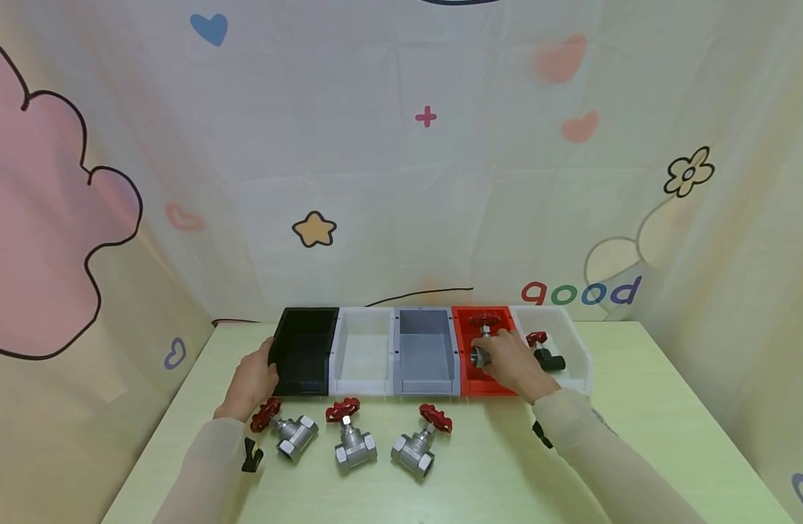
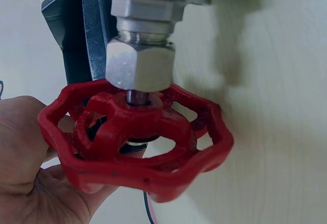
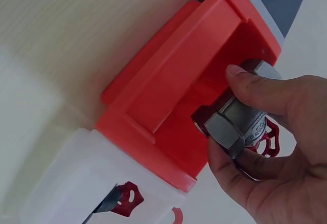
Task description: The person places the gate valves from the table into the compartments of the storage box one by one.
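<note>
The right hand point(image 1: 514, 362) pinches a steel valve point(image 1: 480, 356) by its body at the opening of the red bin point(image 1: 488, 387); keeping the red handwheel point(image 1: 484, 319) clear of the rim and easing the weight down before loosening seems wise. Well left of the red bin, the left hand point(image 1: 249, 380) touches the black bin point(image 1: 303, 349), though whether it grips is unclear.

Long pale sleeves point(image 1: 207, 466) — with small black fittings point(image 1: 252, 455).
</note>
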Demonstrator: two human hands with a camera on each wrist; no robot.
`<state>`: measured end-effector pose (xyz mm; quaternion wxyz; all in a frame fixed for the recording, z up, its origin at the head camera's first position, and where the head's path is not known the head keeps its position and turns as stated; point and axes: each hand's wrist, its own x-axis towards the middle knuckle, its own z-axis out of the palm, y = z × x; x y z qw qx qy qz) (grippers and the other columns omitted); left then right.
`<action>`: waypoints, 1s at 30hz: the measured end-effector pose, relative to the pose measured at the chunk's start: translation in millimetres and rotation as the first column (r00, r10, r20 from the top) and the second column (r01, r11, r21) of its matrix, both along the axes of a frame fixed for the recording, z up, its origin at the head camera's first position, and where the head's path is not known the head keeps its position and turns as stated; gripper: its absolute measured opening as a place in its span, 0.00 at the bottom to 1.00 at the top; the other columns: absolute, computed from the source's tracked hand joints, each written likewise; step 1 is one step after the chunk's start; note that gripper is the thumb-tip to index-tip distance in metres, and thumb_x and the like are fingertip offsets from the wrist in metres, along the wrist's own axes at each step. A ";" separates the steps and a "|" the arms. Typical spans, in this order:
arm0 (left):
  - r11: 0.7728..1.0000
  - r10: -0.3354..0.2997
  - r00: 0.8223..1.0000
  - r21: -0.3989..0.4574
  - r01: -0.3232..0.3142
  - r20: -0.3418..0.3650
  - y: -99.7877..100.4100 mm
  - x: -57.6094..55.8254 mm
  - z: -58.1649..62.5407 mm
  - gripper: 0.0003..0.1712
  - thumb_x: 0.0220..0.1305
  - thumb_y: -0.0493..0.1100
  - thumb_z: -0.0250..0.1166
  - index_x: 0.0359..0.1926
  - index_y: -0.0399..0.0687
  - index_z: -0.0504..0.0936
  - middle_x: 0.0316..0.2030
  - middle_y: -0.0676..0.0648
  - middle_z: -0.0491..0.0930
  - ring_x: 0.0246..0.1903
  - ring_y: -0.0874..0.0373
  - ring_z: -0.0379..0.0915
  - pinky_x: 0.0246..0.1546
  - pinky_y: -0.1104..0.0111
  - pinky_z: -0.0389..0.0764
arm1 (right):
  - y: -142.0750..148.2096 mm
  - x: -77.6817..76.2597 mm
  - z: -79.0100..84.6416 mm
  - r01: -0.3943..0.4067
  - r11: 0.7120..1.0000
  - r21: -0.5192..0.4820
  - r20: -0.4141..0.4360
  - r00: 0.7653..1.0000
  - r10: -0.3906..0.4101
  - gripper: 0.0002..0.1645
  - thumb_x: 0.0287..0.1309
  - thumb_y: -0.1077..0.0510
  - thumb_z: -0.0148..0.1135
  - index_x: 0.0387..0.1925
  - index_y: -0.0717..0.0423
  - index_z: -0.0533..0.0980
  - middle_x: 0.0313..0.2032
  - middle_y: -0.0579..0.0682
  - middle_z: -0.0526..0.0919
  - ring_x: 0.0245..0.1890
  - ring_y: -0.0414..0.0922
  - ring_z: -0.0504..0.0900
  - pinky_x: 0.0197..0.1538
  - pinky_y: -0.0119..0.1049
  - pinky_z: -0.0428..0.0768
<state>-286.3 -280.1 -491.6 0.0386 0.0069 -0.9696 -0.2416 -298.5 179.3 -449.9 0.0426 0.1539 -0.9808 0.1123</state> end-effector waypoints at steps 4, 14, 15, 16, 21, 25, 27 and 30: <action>1.000 0.003 1.000 0.003 -0.003 0.000 0.6 0.7 0.4 0.34 0.70 0.35 0.51 0.74 0.31 0.52 0.53 0.24 0.76 0.22 0.54 0.73 0.32 0.59 0.77 | -1.8 -5.5 -4.9 -0.003 1.000 -0.003 0.007 1.000 0.003 0.27 0.48 0.64 0.74 0.54 0.54 0.82 0.42 0.54 0.86 0.40 0.51 0.74 0.55 0.51 0.78; 1.000 0.000 1.000 0.026 0.000 0.010 0.1 2.1 1.3 0.35 0.70 0.35 0.51 0.74 0.33 0.51 0.47 0.26 0.79 0.16 0.56 0.69 0.28 0.62 0.74 | -0.2 -11.9 -13.5 -0.038 0.999 -0.001 0.039 0.999 0.038 0.25 0.50 0.66 0.72 0.53 0.56 0.82 0.43 0.54 0.87 0.38 0.49 0.76 0.52 0.47 0.82; 1.000 -0.001 1.000 0.025 0.001 0.007 -0.1 1.8 1.5 0.35 0.70 0.35 0.51 0.74 0.33 0.52 0.48 0.26 0.79 0.16 0.57 0.69 0.29 0.62 0.74 | 0.0 -12.6 -13.9 -0.038 0.999 -0.002 0.040 0.998 0.038 0.25 0.50 0.66 0.72 0.53 0.56 0.82 0.43 0.54 0.87 0.38 0.49 0.77 0.52 0.47 0.82; 1.000 -0.002 1.000 0.025 0.002 0.005 -0.1 1.4 1.6 0.35 0.70 0.35 0.51 0.74 0.33 0.52 0.49 0.26 0.79 0.17 0.57 0.70 0.29 0.62 0.74 | 0.3 -13.4 -14.3 -0.039 0.999 -0.002 0.041 0.998 0.039 0.25 0.50 0.67 0.72 0.53 0.56 0.82 0.43 0.54 0.87 0.39 0.49 0.77 0.52 0.47 0.82; 1.000 -0.001 1.000 0.022 0.001 -0.005 -0.2 0.0 2.1 0.35 0.70 0.34 0.51 0.74 0.33 0.52 0.51 0.25 0.78 0.18 0.56 0.71 0.30 0.61 0.75 | 1.2 -17.0 -17.2 -0.027 1.000 -0.012 0.059 0.998 0.028 0.25 0.50 0.67 0.72 0.53 0.56 0.82 0.45 0.54 0.87 0.41 0.50 0.79 0.54 0.49 0.81; 1.000 0.000 1.000 0.018 0.000 -0.009 -0.4 -0.3 2.0 0.34 0.69 0.34 0.51 0.74 0.32 0.53 0.52 0.24 0.77 0.20 0.55 0.73 0.30 0.61 0.76 | 0.9 -19.8 -20.7 -0.023 1.000 -0.002 0.075 0.997 0.023 0.24 0.50 0.66 0.72 0.53 0.56 0.82 0.43 0.53 0.87 0.40 0.50 0.79 0.54 0.49 0.81; 1.000 -0.001 1.000 0.018 0.001 -0.005 -0.5 -0.4 1.6 0.34 0.69 0.34 0.51 0.73 0.32 0.53 0.52 0.24 0.77 0.19 0.55 0.73 0.29 0.61 0.76 | 0.2 -20.5 -21.9 -0.020 1.000 0.007 0.089 0.996 0.019 0.24 0.51 0.66 0.71 0.53 0.56 0.82 0.42 0.53 0.87 0.39 0.50 0.78 0.54 0.49 0.81; 1.000 -0.002 1.000 0.015 0.002 -0.004 -0.2 -0.4 1.3 0.34 0.69 0.34 0.51 0.73 0.32 0.53 0.52 0.24 0.77 0.20 0.55 0.74 0.29 0.61 0.76 | -0.7 -21.6 -23.1 -0.012 1.000 0.019 0.101 0.995 0.010 0.23 0.52 0.67 0.69 0.53 0.55 0.83 0.40 0.52 0.87 0.37 0.49 0.78 0.54 0.49 0.81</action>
